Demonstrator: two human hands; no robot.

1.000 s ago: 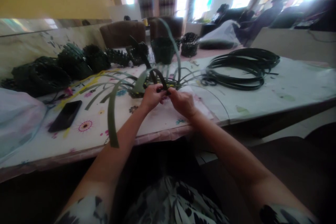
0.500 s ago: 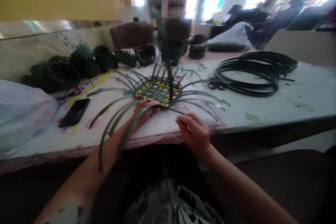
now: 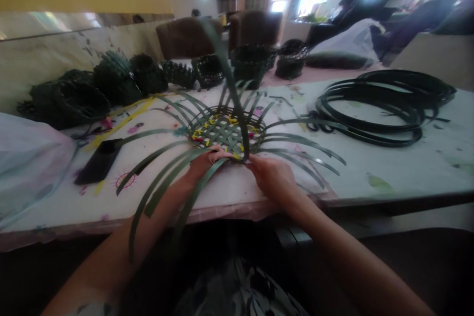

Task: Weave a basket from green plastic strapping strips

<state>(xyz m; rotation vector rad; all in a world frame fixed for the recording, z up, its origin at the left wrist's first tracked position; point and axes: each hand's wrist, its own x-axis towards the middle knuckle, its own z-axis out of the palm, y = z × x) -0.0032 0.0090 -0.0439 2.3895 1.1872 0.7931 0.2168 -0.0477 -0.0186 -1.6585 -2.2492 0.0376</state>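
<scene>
A half-woven basket of flat green strips, with small yellow and red pieces in its base, lies on the table in front of me. Loose strip ends fan out all round it. On its near left rim, my left hand is closed, gripping the edge. My right hand pinches at the near right rim, where its fingertips meet the foot of a strip. That long green strip stands up from the near rim and leans left. What exactly lies between the right fingertips is hidden.
Coiled dark strips lie to the right, with scissors beside them. A black phone and a white plastic bag are on the left. Several dark woven baskets line the back. People sit beyond.
My right hand has moved left and inward, from away of the basket to its near rim. The view has shifted slightly; my left hand keeps its place on the rim.
</scene>
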